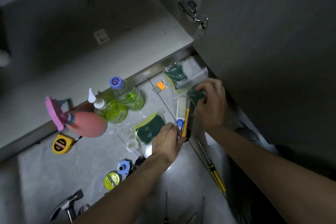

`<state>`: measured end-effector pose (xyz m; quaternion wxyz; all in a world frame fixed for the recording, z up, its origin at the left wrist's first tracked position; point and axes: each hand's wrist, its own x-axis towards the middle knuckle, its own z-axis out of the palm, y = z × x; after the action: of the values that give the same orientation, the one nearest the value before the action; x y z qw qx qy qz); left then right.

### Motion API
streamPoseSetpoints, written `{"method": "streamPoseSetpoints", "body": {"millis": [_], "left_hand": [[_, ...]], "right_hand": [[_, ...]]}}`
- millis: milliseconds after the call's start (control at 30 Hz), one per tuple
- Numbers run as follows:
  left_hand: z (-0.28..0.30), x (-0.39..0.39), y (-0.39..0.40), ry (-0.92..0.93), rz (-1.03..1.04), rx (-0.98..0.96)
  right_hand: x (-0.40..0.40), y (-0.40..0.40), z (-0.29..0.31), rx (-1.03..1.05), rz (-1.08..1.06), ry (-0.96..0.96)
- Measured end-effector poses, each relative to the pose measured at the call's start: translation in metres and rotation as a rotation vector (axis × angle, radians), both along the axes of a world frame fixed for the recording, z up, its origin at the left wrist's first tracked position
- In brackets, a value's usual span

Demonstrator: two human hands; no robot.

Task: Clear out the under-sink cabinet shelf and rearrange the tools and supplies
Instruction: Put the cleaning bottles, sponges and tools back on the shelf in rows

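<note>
Right hand (211,103) grip holds the sponge pack (195,94); left hand (167,140) pinches the yellow cutter (186,123): keep its blade retracted

Spray bottle (85,123) lies at left on the floor (45,172), tape measure (61,144) below it, hammer (69,205) lower left, screwdriver (214,172) right.

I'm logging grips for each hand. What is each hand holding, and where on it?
The left hand pinches the yellow utility knife at its near end. The right hand grips a bagged green sponge around its near edge.
</note>
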<state>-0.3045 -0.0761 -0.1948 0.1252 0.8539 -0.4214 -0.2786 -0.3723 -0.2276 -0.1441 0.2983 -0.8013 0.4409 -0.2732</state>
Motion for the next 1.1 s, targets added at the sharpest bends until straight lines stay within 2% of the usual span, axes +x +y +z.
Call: {"method": "streamPoseSetpoints", "body": {"millis": [67,167,267,367,433,500,533,600,633,700,767,833,900,1000,1100], "left_hand": [[0.002,0.001,-0.002,-0.002,-0.003,0.016],[0.005,0.000,-0.001,-0.031,-0.053,0.058],[0.012,-0.006,0.010,-0.033,-0.123,0.088],[0.023,-0.009,0.025,-0.024,-0.182,0.033],[0.037,-0.002,0.033,-0.038,-0.199,-0.094],[0.050,0.013,0.043,-0.109,-0.208,-0.224],[0.054,0.023,0.048,-0.147,-0.201,-0.275],[0.058,0.040,0.061,-0.201,-0.169,-0.323],[0.058,0.047,0.066,-0.218,-0.163,-0.312],[0.056,0.056,0.075,-0.235,-0.166,-0.259],[0.051,0.059,0.080,-0.229,-0.170,-0.234],[0.049,0.060,0.085,-0.222,-0.163,-0.248],[0.047,0.062,0.088,-0.225,-0.143,-0.283],[0.047,0.064,0.090,-0.236,-0.041,-0.308],[0.045,0.071,0.088,-0.248,0.066,-0.239]], "right_hand": [[0.011,-0.001,0.003,-0.038,0.059,-0.077],[0.033,-0.009,0.000,0.055,0.092,-0.098],[0.058,-0.026,-0.006,0.131,0.117,-0.009],[0.079,-0.048,-0.013,0.083,0.209,0.215],[0.087,-0.053,-0.012,-0.015,0.191,0.330],[0.092,-0.047,-0.010,-0.243,0.161,0.284],[0.095,-0.040,-0.009,-0.342,0.197,0.214],[0.100,-0.025,-0.010,-0.465,0.427,0.129],[0.104,-0.018,-0.011,-0.471,0.574,0.169],[0.114,-0.004,-0.012,-0.459,0.763,0.448],[0.124,0.006,-0.015,-0.499,0.793,0.766],[0.131,0.012,-0.017,-0.524,0.772,0.967],[0.134,0.015,-0.018,-0.538,0.745,1.054],[0.135,0.018,-0.020,-0.524,0.735,1.058],[0.139,0.015,-0.021,-0.477,0.716,1.041]]}}
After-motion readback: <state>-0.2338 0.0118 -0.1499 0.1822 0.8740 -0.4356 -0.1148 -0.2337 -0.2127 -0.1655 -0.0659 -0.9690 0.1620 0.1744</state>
